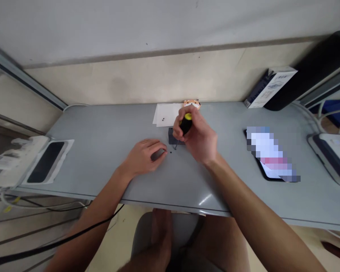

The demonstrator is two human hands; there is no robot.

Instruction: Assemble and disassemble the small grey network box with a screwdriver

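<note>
In my right hand [200, 132] is a screwdriver [186, 122] with a black and yellow handle, its thin shaft slanting down to the desk. Partly hidden behind that hand sits a small dark grey block [173, 136]. My left hand [147, 156] lies on the desk to the left, thumb and forefinger tips brought together in a pinch; whatever is between them, if anything, is too small to make out. A tiny dark piece [170, 152], perhaps a screw, lies just beyond those fingertips, near the screwdriver's tip.
White paper [167, 113] bearing tiny dark pieces [163, 119] lies behind the block, beside an orange animal-face item [192, 104]. A phone [272, 155] and a white device [334, 155] are at right. Back right stands a box [272, 87]; a power strip [19, 158] is at left.
</note>
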